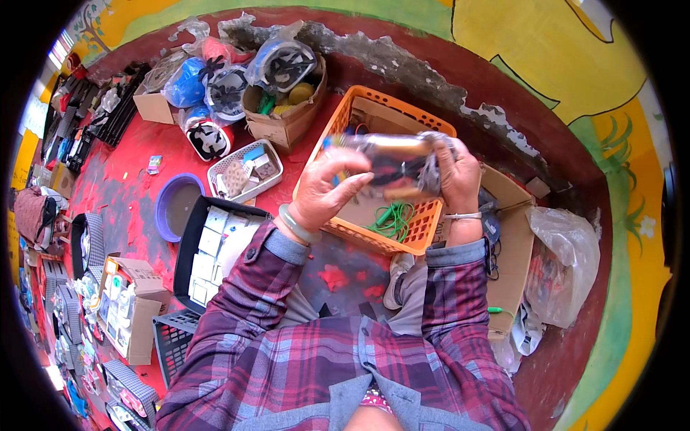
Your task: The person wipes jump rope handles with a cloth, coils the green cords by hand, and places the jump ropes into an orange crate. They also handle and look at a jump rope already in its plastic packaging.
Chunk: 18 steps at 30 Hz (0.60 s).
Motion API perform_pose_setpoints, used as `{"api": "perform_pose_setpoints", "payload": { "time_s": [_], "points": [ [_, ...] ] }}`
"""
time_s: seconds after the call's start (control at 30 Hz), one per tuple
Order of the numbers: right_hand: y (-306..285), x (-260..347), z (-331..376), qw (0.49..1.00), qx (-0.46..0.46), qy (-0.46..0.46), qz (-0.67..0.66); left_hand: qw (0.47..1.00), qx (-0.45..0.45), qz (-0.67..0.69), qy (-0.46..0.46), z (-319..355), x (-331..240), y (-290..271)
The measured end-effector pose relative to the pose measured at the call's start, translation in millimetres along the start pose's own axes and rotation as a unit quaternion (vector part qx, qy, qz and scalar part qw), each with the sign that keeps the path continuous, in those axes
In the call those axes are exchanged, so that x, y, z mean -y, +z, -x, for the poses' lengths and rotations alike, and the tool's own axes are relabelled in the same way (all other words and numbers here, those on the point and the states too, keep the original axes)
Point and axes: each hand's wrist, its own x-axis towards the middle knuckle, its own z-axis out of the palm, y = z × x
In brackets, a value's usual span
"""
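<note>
Both hands hold a clear plastic bag with dark and coloured items inside, raised over an orange plastic basket. My left hand pinches the bag's left end, thumb and fingers around it. My right hand grips the bag's twisted right end. A pale bangle sits on my left wrist and a thin metal one on my right. Green cord and cardboard lie in the basket's bottom. Plaid sleeves cover both forearms.
A black crate of white boxes sits at my left knee, beside a purple bowl and a small white basket. Cardboard boxes with bagged goods stand behind. A flat cardboard sheet and plastic bag lie right, by the painted wall.
</note>
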Motion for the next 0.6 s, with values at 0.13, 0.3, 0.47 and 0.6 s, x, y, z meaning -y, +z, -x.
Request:
{"api": "perform_pose_setpoints", "payload": {
  "time_s": [0.13, 0.3, 0.47, 0.6],
  "points": [
    [12, 9, 12, 0.985, 0.156, -0.051, 0.047, 0.957, 0.051, -0.278, 0.06, -13, 7, 7],
    [19, 7, 14, 0.985, 0.162, -0.057, -0.005, 0.904, 0.287, 0.03, -0.316, -9, 11, 5],
    [23, -9, 12, 0.995, 0.089, 0.004, -0.052, 0.888, 0.284, 0.121, -0.342, -7, 10, 4],
    [7, -18, -1, 0.965, -0.041, 0.153, -0.207, 0.896, 0.273, 0.068, -0.344, -4, 12, -1]
  ]
}}
